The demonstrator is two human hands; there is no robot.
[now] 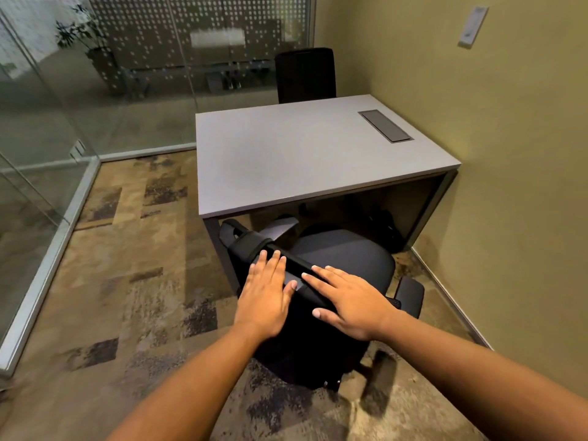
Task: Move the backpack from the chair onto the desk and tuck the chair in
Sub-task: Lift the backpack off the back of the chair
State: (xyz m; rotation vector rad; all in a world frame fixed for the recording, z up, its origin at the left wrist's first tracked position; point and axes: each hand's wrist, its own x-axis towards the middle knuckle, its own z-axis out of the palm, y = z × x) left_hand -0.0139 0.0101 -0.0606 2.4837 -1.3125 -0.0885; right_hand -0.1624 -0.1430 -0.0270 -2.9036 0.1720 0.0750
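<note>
A black office chair (343, 256) stands in front of the grey desk (286, 160), its seat's front just at the desk's near edge. The seat looks bare, and so does the desk top. I see no backpack on either. My left hand (265, 297) lies flat on the top of the chair's backrest (296, 268), fingers spread. My right hand (346, 300) rests flat beside it on the same edge, thumb on the near side. Neither hand curls around the backrest.
A second black chair (305, 74) stands behind the desk's far side. A cable hatch (385, 125) is set into the desk top. An olive wall (509, 154) runs along the right, glass partitions (47, 138) on the left. A dark shape (385, 224) sits under the desk.
</note>
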